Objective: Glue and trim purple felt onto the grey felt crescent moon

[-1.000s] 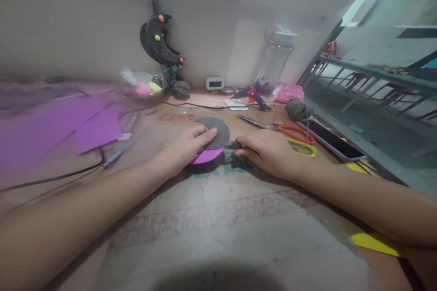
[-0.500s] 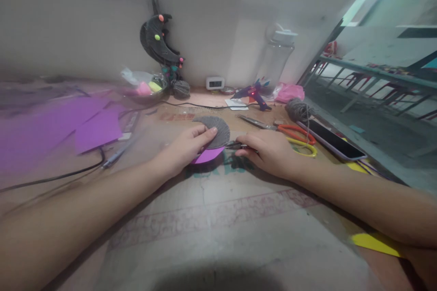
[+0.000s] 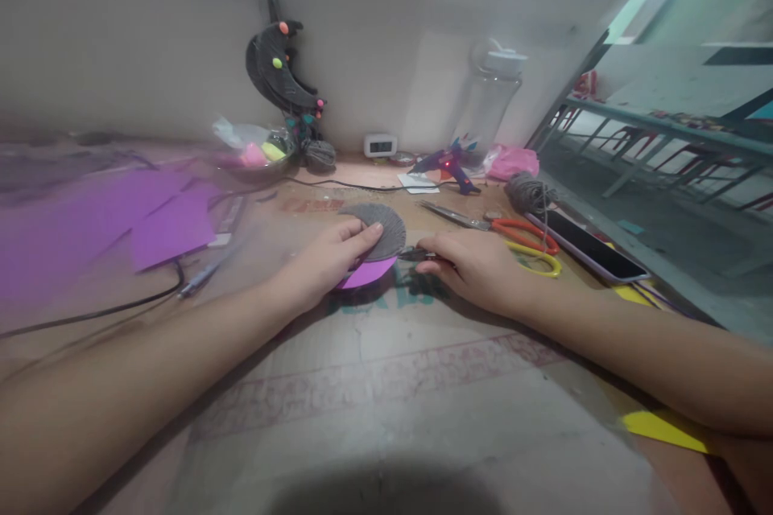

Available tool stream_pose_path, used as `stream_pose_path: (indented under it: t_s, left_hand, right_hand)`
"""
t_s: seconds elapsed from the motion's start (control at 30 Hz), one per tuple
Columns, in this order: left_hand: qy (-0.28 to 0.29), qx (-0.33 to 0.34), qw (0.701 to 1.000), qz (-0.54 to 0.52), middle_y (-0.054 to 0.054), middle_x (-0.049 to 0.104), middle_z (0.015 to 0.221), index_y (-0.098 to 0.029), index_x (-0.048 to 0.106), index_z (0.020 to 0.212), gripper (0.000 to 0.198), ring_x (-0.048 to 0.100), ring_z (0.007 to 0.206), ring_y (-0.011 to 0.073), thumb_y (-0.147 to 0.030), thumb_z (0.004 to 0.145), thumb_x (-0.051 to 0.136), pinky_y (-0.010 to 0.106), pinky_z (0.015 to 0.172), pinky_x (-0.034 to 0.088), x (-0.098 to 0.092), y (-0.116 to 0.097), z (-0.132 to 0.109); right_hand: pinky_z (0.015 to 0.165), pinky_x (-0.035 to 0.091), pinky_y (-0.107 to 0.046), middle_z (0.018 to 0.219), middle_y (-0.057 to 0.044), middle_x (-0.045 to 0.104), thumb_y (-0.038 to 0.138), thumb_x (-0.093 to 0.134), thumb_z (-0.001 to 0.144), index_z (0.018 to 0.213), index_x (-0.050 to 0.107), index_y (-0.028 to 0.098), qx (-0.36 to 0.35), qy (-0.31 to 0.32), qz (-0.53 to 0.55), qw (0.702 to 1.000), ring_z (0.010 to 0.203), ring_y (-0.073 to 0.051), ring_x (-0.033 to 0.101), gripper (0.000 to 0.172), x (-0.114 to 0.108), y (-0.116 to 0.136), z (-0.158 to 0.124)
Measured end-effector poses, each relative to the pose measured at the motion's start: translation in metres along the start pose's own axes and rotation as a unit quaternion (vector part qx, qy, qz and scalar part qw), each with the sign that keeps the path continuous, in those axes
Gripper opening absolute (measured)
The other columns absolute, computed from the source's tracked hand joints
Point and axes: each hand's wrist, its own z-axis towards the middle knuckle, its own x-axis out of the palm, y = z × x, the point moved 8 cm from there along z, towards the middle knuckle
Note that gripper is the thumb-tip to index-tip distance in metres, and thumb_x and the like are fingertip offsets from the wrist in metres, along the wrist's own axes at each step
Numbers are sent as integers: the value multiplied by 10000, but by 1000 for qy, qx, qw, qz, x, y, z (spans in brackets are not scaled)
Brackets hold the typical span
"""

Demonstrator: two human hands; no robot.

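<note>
A crescent wrapped in grey yarn [image 3: 390, 235] is pinched in my left hand [image 3: 347, 249], thumb on top. Under its lower edge shows a piece of purple paper [image 3: 368, 273]. My right hand [image 3: 468, 264] is closed around what looks like a pair of small dark scissors [image 3: 413, 254]. Their tip points left and meets the lower right rim of the crescent and paper. The handles are hidden in my fingers.
Orange-and-yellow-handled scissors [image 3: 524, 235] lie beyond my right hand, near a phone [image 3: 595, 245] and a grey yarn ball [image 3: 528, 191]. A glue gun [image 3: 448, 165] stands behind. Purple sheets [image 3: 172, 229] and a cable [image 3: 133, 314] lie left.
The crescent and purple paper have shifted very slightly up and left in my left hand. The small scissors stay at their edge, and my right hand barely moves.
</note>
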Motion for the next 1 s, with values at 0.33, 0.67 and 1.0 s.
stream_pose_path:
  t_s: [0.33, 0.67, 1.0]
  left_hand:
    - [5, 8, 1000, 1, -58, 438, 549, -194, 489, 694, 384, 367, 424, 68, -515, 809, 665, 209, 406, 227, 1, -1, -1]
    - [-28, 19, 999, 42, -64, 434, 557, -200, 454, 693, 388, 399, 462, 79, -521, 833, 621, 201, 437, 270, -4, -3, -3]
    - [-24, 68, 993, 99, -31, 566, 710, -173, 583, 809, 262, 497, 605, 108, -431, 841, 620, 238, 575, 377, 0, -12, -5]
  right_hand:
    - [572, 329, -267, 678, -50, 683, 478, 337, 1024, 923, 692, 141, -1, 4, -5, 1000, 618, -157, 590, 500, 2, -2, 0]
    - [617, 430, -282, 789, -39, 645, 377, 521, 956, 1130, 635, 184, 120, -107, 75, 984, 666, -172, 572, 285, -32, -37, 1]
    - [1021, 442, -480, 1226, -156, 604, 313, 495, 950, 1232, 625, 165, 143, -7, 147, 979, 1186, -295, 561, 343, 5, -67, 9]
